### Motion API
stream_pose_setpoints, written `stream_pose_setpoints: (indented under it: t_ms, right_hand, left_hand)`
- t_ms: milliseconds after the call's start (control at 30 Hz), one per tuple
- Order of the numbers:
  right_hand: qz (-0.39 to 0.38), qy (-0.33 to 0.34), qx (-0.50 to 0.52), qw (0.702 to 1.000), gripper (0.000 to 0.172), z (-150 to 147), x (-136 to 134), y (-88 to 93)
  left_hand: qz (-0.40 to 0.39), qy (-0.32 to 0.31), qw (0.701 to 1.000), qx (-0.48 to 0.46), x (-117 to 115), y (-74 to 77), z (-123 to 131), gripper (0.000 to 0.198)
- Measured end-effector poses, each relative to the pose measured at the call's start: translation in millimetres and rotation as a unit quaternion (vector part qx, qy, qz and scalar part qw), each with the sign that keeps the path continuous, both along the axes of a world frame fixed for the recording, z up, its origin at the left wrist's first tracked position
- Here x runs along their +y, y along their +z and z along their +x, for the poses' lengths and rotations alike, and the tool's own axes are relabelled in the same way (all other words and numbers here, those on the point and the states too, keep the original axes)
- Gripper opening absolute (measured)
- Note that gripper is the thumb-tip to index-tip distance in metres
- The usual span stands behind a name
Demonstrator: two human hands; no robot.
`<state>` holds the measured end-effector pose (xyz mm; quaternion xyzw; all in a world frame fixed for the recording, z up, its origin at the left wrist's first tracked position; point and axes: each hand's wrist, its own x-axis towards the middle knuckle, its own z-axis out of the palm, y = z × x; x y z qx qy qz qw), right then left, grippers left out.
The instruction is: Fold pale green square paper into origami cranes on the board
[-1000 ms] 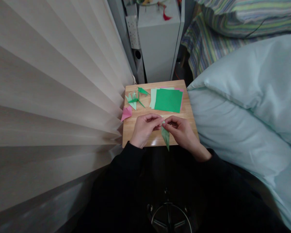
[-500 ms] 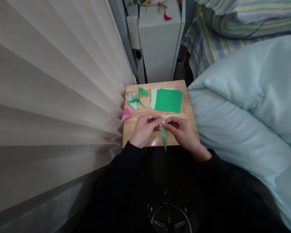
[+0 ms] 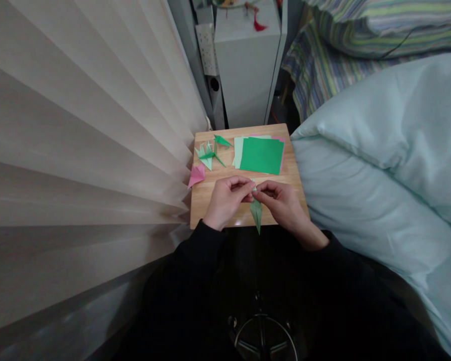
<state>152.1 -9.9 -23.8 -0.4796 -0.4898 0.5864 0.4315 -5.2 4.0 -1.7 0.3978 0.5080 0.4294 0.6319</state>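
Observation:
A light green folded origami paper (image 3: 256,212) is pinched between both my hands above the front part of a small wooden table. Its long pointed end hangs down past the table's front edge. My left hand (image 3: 230,198) grips its upper part from the left, thumb against the fingers. From the right, my right hand (image 3: 278,201) pinches the same upper part, its fingertips almost touching those of the left. The fingers cover the middle of the paper, and only a small tip shows above them.
On the wooden table (image 3: 229,175) lie a stack of coloured paper sheets (image 3: 261,156), several green folded pieces (image 3: 206,155) and a pink folded piece (image 3: 197,175). A pleated curtain (image 3: 135,150) borders the left, pale bedding (image 3: 361,165) the right, a white cabinet (image 3: 248,75) the back.
The light green folded paper and my left hand have shifted very slightly to the right. Both hands keep their pinch on it.

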Motion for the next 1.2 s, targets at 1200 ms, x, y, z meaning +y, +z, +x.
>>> stream_pose_setpoints:
  t_ms: [1200]
  right_hand:
    - [-0.011, 0.006, 0.015, 1.000, 0.026, 0.8, 1.5, 0.8]
  left_hand:
    - [-0.037, 0.051, 0.997, -0.040, -3.0, -0.7, 5.5, 0.024]
